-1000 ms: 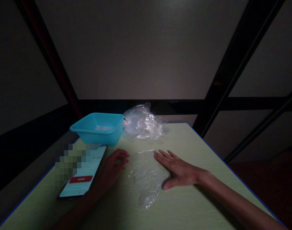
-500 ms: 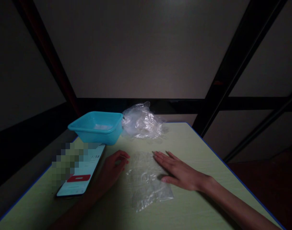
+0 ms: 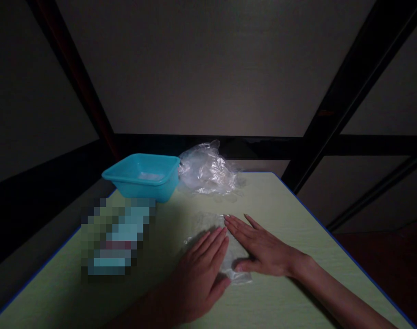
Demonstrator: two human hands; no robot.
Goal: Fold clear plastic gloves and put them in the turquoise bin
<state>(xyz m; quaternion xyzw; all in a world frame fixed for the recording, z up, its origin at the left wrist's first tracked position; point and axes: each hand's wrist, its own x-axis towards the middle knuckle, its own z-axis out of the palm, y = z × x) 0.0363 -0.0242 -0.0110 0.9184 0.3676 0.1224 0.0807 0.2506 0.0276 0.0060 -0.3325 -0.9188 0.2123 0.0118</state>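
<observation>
A small clear plastic bag [image 3: 237, 258] lies on the table, partly covered by both hands. My left hand [image 3: 203, 272] rests palm down over its left and middle part, fingers stretched out and lying side by side. At the bag's right side, my right hand [image 3: 261, 244] is laid flat, its thumb apart from the fingers. The fingertips of the two hands come close together near the bag's upper part. Neither hand grips anything.
A blue plastic basin [image 3: 143, 183] stands at the back left with something pale inside. Beside it sits a crumpled heap of clear plastic bags [image 3: 208, 171]. A pixelated phone [image 3: 126, 233] lies left of my hands. The green table [image 3: 290, 214] has a blue edge; a panelled wall rises behind.
My left hand has moved right, from beside the bag onto it, and its curled fingers have straightened. My right hand stays flat at the bag's right side. The view has shifted slightly.
</observation>
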